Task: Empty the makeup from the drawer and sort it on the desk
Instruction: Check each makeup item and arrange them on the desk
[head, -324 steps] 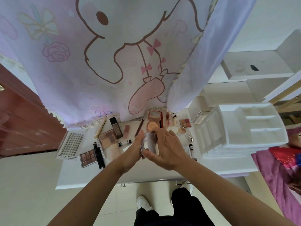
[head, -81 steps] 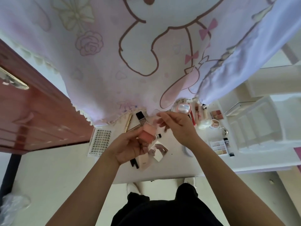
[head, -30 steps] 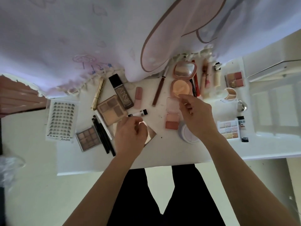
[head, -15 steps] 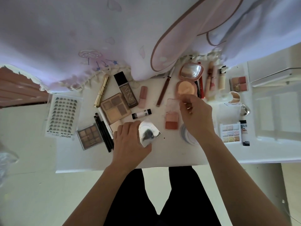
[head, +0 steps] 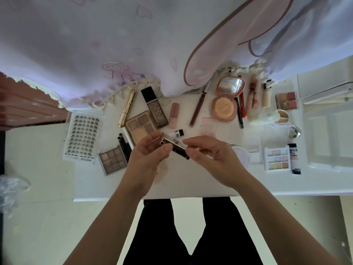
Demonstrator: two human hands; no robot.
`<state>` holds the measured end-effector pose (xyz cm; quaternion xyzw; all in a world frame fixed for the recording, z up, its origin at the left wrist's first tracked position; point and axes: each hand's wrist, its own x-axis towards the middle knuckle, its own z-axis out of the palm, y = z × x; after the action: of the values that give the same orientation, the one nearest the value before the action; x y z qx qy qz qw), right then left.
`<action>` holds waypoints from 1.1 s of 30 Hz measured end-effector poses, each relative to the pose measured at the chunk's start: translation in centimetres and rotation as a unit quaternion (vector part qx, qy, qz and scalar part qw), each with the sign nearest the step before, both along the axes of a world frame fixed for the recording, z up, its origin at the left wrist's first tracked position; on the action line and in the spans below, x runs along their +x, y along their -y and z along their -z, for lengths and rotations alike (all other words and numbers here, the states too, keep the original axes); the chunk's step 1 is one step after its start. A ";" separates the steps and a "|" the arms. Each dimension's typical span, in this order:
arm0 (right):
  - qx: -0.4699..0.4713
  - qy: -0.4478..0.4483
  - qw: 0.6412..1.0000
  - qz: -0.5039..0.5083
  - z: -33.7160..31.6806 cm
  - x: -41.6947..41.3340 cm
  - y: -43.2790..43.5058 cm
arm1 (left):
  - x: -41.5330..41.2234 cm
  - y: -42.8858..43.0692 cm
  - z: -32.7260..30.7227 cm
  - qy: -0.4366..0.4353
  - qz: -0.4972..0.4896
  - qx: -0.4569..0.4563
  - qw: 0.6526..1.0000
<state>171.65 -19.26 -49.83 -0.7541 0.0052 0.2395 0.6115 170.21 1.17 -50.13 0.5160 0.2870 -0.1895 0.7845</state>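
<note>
Holding dark slim case above bench: left hand pinches far-left end, right hand pinches near-right end; long axis diagonal.

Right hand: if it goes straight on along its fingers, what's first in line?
The right hand points at the dark compact it pinches; just beyond, likely the left hand gripping the other end.

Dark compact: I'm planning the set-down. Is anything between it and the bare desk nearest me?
Nothing visible: left hand and right hand hold the dark compact over bare desk; the small tube lies beyond it.
</note>
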 end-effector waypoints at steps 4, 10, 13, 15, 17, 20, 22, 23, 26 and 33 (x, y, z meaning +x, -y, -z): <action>0.003 0.008 1.000 -0.017 0.1 -0.4 -0.2 | -0.3 0.4 0.0 -0.019 -0.041 -0.071 0.996; 0.087 -0.046 0.995 0.000 0.0 -0.7 0.1 | -0.8 1.5 -0.4 -0.012 -0.055 -0.071 0.996; 0.065 -0.031 0.997 0.007 -0.1 -0.8 0.2 | -0.9 1.8 -0.5 -0.004 -0.046 -0.074 0.996; 0.065 -0.031 0.997 0.009 -0.1 -0.7 0.2 | -0.8 2.0 -0.6 -0.001 -0.043 -0.071 0.997; 0.081 -0.039 0.996 0.018 0.1 -0.7 0.2 | -0.8 2.1 -0.7 -0.001 -0.045 -0.067 0.997; 0.128 -0.059 0.989 0.041 0.2 -0.8 0.0 | -0.6 2.1 -0.7 -0.007 -0.055 -0.051 0.997; 0.168 -0.094 0.980 0.056 0.1 -0.8 0.0 | -0.5 2.1 -0.7 -0.007 -0.055 -0.044 0.997; 0.184 -0.113 0.975 0.060 -0.1 -0.8 0.1 | -0.4 2.1 -0.7 -0.008 -0.054 -0.041 0.998; 0.193 -0.139 0.969 0.065 -0.3 -0.8 0.3 | -0.4 2.1 -0.8 -0.007 -0.053 -0.035 0.998; 0.102 -0.104 0.986 0.079 -0.9 -1.0 0.0 | -0.4 2.1 -0.9 -0.014 -0.062 -0.096 0.993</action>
<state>170.70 -19.23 -48.94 -0.6558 0.1042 0.2671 0.6984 169.82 -0.95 -49.21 0.4166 0.3099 -0.1742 0.8367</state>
